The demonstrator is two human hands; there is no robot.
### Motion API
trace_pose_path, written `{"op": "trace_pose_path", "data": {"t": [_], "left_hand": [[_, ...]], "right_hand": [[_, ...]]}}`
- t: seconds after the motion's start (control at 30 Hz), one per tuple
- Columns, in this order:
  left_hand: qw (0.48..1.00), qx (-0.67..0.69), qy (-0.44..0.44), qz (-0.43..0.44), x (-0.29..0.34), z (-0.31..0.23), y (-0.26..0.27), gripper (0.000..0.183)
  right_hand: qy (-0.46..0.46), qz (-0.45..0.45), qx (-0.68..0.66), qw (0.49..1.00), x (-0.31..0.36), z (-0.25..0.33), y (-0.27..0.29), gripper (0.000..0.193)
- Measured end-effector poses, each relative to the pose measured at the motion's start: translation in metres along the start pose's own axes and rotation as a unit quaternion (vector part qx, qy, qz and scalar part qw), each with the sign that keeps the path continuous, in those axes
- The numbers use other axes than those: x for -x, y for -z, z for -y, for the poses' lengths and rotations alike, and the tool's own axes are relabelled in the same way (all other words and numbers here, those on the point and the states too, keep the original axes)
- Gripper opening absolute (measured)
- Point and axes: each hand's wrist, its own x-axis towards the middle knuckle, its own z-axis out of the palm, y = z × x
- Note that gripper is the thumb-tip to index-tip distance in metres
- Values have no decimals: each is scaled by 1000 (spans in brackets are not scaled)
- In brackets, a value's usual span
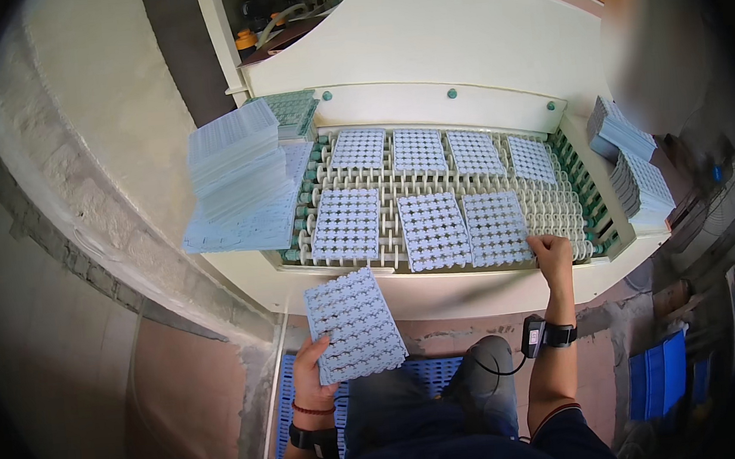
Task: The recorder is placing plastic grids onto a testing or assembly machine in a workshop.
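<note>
My left hand grips a pale blue perforated panel by its lower edge, holding it tilted above my lap, just below the machine's front rim. My right hand rests fingers-down on the roller conveyor at the near right corner of the third panel in the front row. Two more panels lie in that front row. Behind them a back row of several panels sits on the rollers.
A tall stack of the same panels stands on the cream machine's left ledge. Smaller stacks lie on the right ledge. A cream hood covers the conveyor's far end. A blue slatted mat lies underfoot, a blue crate at right.
</note>
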Motion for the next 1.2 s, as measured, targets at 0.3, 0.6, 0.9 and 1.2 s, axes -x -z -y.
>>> {"op": "trace_pose_path", "data": {"t": [0.3,0.6,0.9,1.2], "left_hand": [[999,-16,38,16,-4,8,-5,39],[1000,-7,6,6,7,2,-25,42],[999,-41,6,29,-7,15,-19,43],[998,-67,11,8,-7,29,-39,30]], "right_hand": [[429,37,194,881,53,64,-73,34],[397,5,243,885,64,73,-122,44],[173,276,-93,941,110,76,-73,30],[-109,353,-260,892,109,48,-54,18]]}}
